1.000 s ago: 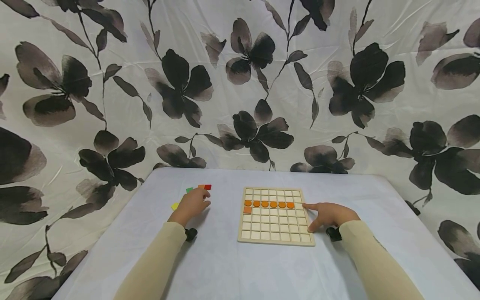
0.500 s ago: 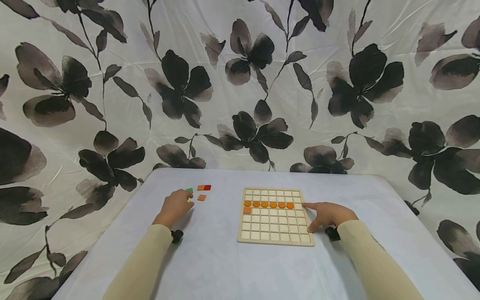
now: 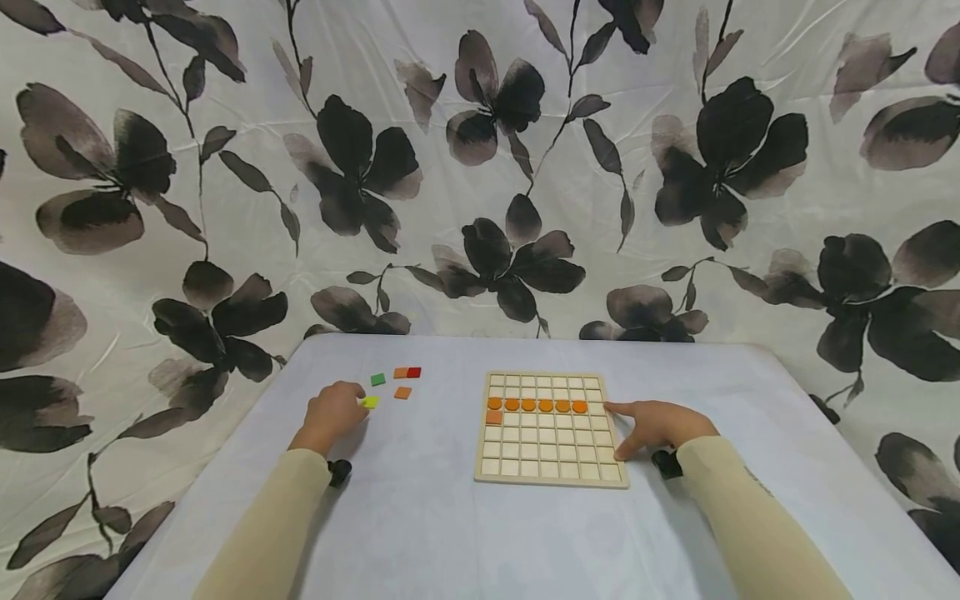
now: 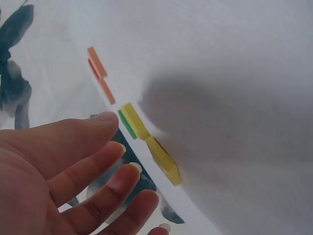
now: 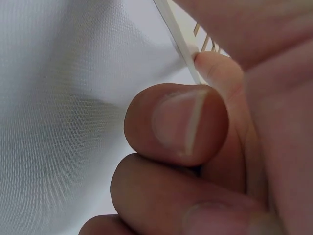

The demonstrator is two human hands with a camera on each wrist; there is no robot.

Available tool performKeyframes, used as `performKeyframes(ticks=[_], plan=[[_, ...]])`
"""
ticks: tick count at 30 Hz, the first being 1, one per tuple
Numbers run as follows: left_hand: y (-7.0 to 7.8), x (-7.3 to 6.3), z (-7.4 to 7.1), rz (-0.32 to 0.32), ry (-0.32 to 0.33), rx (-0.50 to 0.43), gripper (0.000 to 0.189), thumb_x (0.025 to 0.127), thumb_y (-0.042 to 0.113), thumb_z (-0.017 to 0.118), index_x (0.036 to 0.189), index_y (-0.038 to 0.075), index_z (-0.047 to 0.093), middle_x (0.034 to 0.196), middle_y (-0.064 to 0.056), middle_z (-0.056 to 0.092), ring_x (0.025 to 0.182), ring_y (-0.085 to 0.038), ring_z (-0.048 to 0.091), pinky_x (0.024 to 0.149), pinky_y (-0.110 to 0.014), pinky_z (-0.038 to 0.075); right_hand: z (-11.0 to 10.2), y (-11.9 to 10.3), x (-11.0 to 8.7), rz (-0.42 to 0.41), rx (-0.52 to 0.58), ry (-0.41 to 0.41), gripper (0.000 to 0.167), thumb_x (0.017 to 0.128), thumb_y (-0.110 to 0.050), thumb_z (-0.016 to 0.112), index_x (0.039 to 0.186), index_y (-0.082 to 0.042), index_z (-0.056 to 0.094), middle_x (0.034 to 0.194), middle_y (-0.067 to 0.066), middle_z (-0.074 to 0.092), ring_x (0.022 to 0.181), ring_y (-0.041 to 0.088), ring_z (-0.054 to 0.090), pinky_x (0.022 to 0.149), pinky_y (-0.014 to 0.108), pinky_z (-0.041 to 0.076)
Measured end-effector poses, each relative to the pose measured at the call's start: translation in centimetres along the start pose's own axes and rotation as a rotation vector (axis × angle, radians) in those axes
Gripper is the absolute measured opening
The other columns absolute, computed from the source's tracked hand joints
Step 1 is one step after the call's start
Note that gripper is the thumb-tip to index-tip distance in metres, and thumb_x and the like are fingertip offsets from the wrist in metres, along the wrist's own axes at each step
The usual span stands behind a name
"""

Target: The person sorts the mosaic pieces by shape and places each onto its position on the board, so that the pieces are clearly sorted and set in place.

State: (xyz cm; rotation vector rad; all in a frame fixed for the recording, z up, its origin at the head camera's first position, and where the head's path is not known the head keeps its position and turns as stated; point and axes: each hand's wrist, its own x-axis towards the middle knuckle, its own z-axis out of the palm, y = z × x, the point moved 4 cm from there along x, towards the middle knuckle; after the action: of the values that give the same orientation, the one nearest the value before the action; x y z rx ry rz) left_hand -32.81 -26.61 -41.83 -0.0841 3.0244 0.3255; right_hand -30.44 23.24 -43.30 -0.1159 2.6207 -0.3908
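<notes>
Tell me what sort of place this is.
Probably an indoor tabletop game setup: a white-covered table, a floral cloth hanging behind it, and a gridded board with orange discs.

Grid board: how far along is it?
Done: six orange discs sit in one row of the grid board, with one orange square directly below the leftmost disc.
In hand: the left hand is at the yellow tiles, seemingly holding none; the right hand touches the board's right edge.
Remaining, probably: those, plus the green tile, red tile and two orange tiles, all off the board; most cells are bare.
</notes>
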Motion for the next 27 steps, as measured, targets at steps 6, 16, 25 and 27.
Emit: performKeyframes(ticks=[6, 16, 25, 27], plan=[[-0.4, -0.2, 0.1, -0.051, -0.041, -0.011, 0.035, 0.090, 0.015, 0.061, 0.121, -0.002, 0.061, 0.125, -0.023, 0.060, 0.116, -0.041, 0.055, 0.094, -0.057, 0.044, 0.0, 0.1, 0.0, -0.006, 0.013, -0.001, 0.099, 0.067, -0.046, 0.084, 0.151, -0.033, 0.032, 0.152, 0.021, 0.036, 0.139, 0.044, 0.034, 0.102, 0.063, 0.035], [-1.0, -0.4, 0.0, -0.052, -0.067, -0.024, 0.031, 0.089, 0.010, 0.059, 0.116, -0.005, 0.062, 0.117, -0.023, 0.063, 0.109, -0.039, 0.058, 0.091, -0.054, 0.047, -0.1, 0.1, -0.2, -0.026, 0.013, 0.000, 0.099, 0.067, -0.047, 0.084, 0.151, -0.033, 0.033, 0.152, 0.021, 0.037, 0.138, 0.046, 0.034, 0.102, 0.064, 0.034], [-1.3, -0.6, -0.1, -0.033, -0.068, -0.023, 0.027, 0.088, 0.007, 0.059, 0.111, -0.006, 0.063, 0.111, -0.022, 0.065, 0.100, -0.036, 0.061, 0.087, -0.052, 0.048, 0.0, 0.3, -0.1, -0.002, 0.025, -0.004, 0.100, 0.066, -0.049, 0.084, 0.151, -0.034, 0.032, 0.152, 0.021, 0.037, 0.138, 0.045, 0.034, 0.102, 0.064, 0.034], [-1.5, -0.5, 0.0, -0.034, -0.063, -0.026, 0.029, 0.088, 0.007, 0.058, 0.113, -0.007, 0.062, 0.113, -0.023, 0.064, 0.104, -0.038, 0.060, 0.089, -0.053, 0.048, 0.0, 0.3, -0.1, 0.000, 0.026, -0.003, 0.100, 0.066, -0.049, 0.084, 0.151, -0.035, 0.032, 0.152, 0.021, 0.037, 0.138, 0.045, 0.034, 0.102, 0.064, 0.034]])
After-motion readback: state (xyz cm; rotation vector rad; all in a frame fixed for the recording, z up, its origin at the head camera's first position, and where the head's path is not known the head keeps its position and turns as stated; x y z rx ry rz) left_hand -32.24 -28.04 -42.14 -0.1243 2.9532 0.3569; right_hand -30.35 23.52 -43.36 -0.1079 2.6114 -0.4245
